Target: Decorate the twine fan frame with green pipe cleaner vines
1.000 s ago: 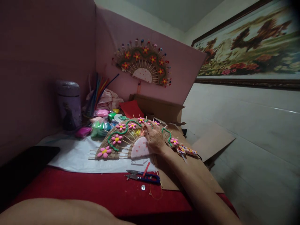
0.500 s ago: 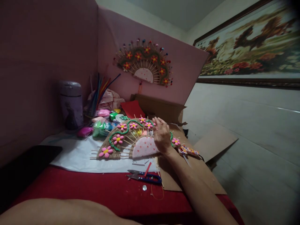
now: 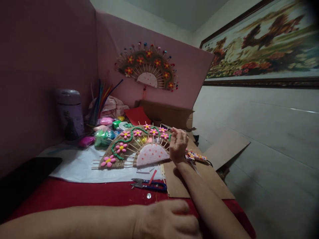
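Note:
A craft fan of twine woven on thin sticks lies on the table, with pink clay flowers, a wavy green vine and a white half-round base dotted with red. My right hand is over the fan's right side, its fingers curled close to the green vine. It hides that part of the fan, and whatever its fingertips hold is not visible. My left hand is low in front, above the red cloth, with fingers bent inward and slightly blurred. I cannot make out anything in its grip.
Blue thread snips and a small clear gem lie before the fan. Bags of coloured clay, a lilac flask and pipe cleaners stand left. Cardboard lies right. A finished fan hangs on the pink board.
My left hand has come into view from the bottom left. My right hand has shifted right along the fan, uncovering another pink flower. The whole view has turned slightly.

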{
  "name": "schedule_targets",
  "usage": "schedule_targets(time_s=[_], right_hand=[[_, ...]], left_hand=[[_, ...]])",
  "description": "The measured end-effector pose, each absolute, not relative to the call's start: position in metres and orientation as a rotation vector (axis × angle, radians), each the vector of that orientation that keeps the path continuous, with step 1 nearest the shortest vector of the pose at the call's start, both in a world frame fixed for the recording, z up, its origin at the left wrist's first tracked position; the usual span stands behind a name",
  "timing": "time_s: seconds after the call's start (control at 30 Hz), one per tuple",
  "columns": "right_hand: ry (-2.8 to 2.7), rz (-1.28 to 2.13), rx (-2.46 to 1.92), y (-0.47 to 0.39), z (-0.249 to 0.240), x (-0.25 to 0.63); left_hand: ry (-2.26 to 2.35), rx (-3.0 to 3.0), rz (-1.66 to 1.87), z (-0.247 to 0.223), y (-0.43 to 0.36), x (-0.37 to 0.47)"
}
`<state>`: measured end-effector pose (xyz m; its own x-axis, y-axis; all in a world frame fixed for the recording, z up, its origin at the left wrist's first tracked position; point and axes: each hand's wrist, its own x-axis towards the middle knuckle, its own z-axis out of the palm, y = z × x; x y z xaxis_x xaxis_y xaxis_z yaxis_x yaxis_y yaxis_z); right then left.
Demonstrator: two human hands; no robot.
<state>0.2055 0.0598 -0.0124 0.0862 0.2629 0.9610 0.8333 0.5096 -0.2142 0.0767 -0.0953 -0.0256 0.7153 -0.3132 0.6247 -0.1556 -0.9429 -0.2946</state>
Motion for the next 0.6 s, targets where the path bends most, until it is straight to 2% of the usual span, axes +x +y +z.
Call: schedule_targets(time_s=[0.17,0.4,0.6], right_hand=[[-1.399,-0.533,-0.998,0.065,-0.012,0.212],[-1.438,-0.503,-0.985,0.065,-0.013,0.213],[-1.455,-0.479,-0.993,0.068,-0.016,0.213]], left_hand=[[-0.031,-2.569,-1.205,0.002,-0.071,0.057],[-0.646,-2.370,-1.567,-0.007,-0.035,0.038],[-0.861,-2.403,-1.410,-0.016,-0.015,0.033]])
